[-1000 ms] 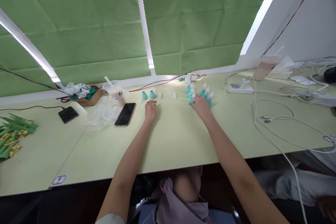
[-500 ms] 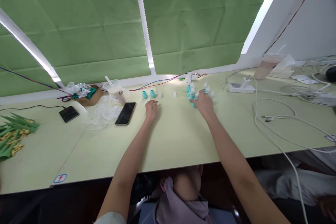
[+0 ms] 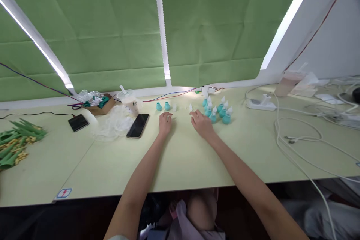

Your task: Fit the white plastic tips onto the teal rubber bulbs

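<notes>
My left hand (image 3: 165,123) rests on the table with fingers loosely bent and apart, holding nothing. Just beyond it stand two small turquoise bottles without tips, a left bottle (image 3: 159,107) and a right bottle (image 3: 167,106). A white pointed tip (image 3: 174,108) is close to its index finger. My right hand (image 3: 201,123) is open, its fingertips near another white pointed tip (image 3: 190,108); tiny clear pieces between the tips are too small to make out. Right of this hand stands a cluster of turquoise bottles (image 3: 226,119), most topped with white tips.
A phone (image 3: 137,126), crumpled clear plastic (image 3: 112,124), a drink cup (image 3: 129,103) and a cardboard box (image 3: 102,109) lie left. Farther left are a black device (image 3: 78,123) and green bundles (image 3: 21,135). A power strip (image 3: 261,104), white cables (image 3: 306,139) and another cup (image 3: 287,84) are right.
My right hand has moved left, away from the bottle cluster, towards the white tip in the middle. The cluster now shows uncovered. My left hand stays nearly in place; the view has shifted slightly.
</notes>
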### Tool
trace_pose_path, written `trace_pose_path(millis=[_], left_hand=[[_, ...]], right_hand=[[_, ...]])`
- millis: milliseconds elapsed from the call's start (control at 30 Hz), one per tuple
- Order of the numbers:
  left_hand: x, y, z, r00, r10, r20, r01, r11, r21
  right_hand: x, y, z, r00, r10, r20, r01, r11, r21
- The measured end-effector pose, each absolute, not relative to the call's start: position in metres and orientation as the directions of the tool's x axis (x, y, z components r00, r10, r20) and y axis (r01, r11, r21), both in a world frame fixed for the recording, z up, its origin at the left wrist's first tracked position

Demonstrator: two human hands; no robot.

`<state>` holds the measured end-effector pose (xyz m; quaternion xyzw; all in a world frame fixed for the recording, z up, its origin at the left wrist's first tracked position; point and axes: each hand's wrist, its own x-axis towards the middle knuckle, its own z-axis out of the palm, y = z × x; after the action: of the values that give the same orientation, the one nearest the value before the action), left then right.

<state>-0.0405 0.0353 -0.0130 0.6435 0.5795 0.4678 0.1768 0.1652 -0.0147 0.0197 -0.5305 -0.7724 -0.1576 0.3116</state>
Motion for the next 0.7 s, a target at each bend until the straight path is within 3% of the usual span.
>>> trace_pose_path(millis=[133, 267, 467, 600, 700], left_hand=[[-0.04, 0.034, -0.016, -0.099, 0.906, 0.412, 0.555, -0.293, 0.778], [-0.04, 0.034, -0.016, -0.103, 0.912, 0.398, 0.544, -0.283, 0.79], [-0.04, 0.034, -0.017, -0.133, 0.913, 0.384, 0.53, -0.262, 0.806], [-0.04, 0.035, -0.019, -0.122, 0.918, 0.377, 0.514, -0.267, 0.815], [-0.04, 0.035, -0.019, -0.121, 0.925, 0.361, 0.506, -0.256, 0.824]], right_hand=[[0.149, 0.003, -0.001, -0.235, 0.739, 0.632, 0.856, 0.465, -0.226], [0.147, 0.05, 0.005, -0.015, 0.792, 0.61, 0.855, 0.327, -0.404], [0.15, 0.096, 0.022, 0.083, 0.889, 0.45, 0.945, 0.073, -0.319], [0.147, 0.101, 0.018, -0.068, 0.844, 0.532, 0.963, 0.195, -0.186], [0.142, 0.103, 0.013, -0.209, 0.835, 0.509, 0.956, 0.284, -0.073]])
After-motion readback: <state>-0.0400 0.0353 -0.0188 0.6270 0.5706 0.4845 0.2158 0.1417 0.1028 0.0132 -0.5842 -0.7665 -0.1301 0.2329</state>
